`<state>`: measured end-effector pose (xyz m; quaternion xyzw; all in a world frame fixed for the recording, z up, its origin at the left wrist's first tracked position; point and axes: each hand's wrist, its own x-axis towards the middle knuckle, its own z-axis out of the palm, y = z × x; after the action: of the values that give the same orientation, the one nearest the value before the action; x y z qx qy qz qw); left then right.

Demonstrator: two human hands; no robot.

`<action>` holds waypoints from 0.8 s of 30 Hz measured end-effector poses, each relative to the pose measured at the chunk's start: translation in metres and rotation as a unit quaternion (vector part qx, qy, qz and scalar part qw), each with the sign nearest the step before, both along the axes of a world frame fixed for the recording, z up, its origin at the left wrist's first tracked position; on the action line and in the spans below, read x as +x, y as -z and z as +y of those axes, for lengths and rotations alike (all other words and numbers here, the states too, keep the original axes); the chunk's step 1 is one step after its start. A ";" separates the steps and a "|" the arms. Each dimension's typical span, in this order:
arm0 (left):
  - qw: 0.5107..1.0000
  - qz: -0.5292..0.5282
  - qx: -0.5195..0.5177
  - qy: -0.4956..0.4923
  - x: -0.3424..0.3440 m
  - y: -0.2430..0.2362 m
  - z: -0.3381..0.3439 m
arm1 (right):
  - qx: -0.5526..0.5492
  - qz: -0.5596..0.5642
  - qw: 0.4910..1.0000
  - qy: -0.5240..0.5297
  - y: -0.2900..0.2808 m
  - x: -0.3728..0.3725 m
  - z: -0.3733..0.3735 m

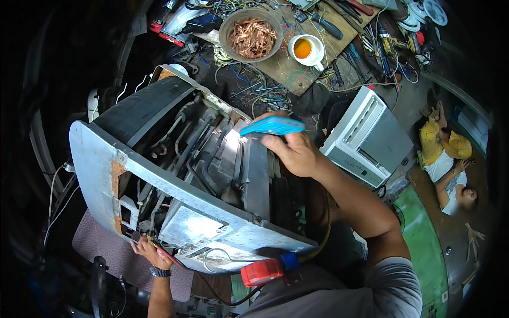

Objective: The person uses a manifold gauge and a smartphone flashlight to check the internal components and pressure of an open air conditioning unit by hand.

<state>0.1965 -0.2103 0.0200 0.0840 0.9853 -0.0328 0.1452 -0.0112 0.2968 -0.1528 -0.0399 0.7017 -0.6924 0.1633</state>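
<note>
An open metal appliance casing (95,159), scuffed and rusty at a cut-out, lies before me, full of pipes (196,148). My right hand (291,153) holds a blue phone (271,126) flat above the pipes, with a bright patch of light on the metal beneath it. My left hand (151,252) grips at a red hose (176,261) with a yellow end, by the casing's lower-left opening; the exact point held is partly hidden. A red and blue gauge set (262,271) sits at the casing's near right edge, with hoses running from it.
A wooden board (297,79) at the back carries a bowl of copper scrap (252,37), a white mug (306,50), tools and wires. A white unit (366,143) stands at right. Beyond it a person (440,175) in yellow lies on the floor. A speckled mat (93,238) is at lower left.
</note>
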 end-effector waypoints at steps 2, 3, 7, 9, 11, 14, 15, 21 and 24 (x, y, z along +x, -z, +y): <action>1.000 -0.018 -0.010 0.000 0.004 -0.003 -0.007 | 0.001 -0.083 0.996 -0.024 -0.034 -0.003 0.022; 0.999 -0.036 -0.018 0.001 0.005 -0.004 -0.010 | -0.010 -0.081 0.996 -0.032 -0.045 -0.004 0.032; 0.999 -0.028 -0.018 -0.001 0.002 -0.003 -0.006 | -0.028 -0.013 0.999 -0.009 -0.078 -0.007 0.053; 1.000 -0.027 -0.014 0.001 0.002 -0.004 -0.004 | -0.053 -0.019 0.998 0.028 -0.090 -0.009 0.054; 1.000 -0.024 -0.011 0.004 0.001 -0.002 -0.005 | -0.050 0.009 0.996 0.074 -0.091 -0.006 0.052; 1.000 -0.025 -0.011 0.007 0.001 -0.003 -0.004 | -0.035 0.050 0.992 0.109 -0.092 -0.007 0.052; 1.000 -0.028 -0.013 0.007 0.001 -0.003 -0.004 | -0.022 0.064 0.993 0.098 -0.093 -0.008 0.051; 1.000 0.009 0.005 0.019 0.000 0.000 -0.002 | -0.028 0.055 0.989 0.132 -0.106 0.001 0.033; 1.000 -0.003 0.008 0.016 -0.003 -0.002 0.000 | -0.058 0.001 0.986 0.158 -0.114 0.005 0.025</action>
<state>0.1933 -0.2105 0.0216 0.1007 0.9837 -0.0274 0.1466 -0.0059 0.3217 -0.0389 0.0618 0.6580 -0.7490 0.0483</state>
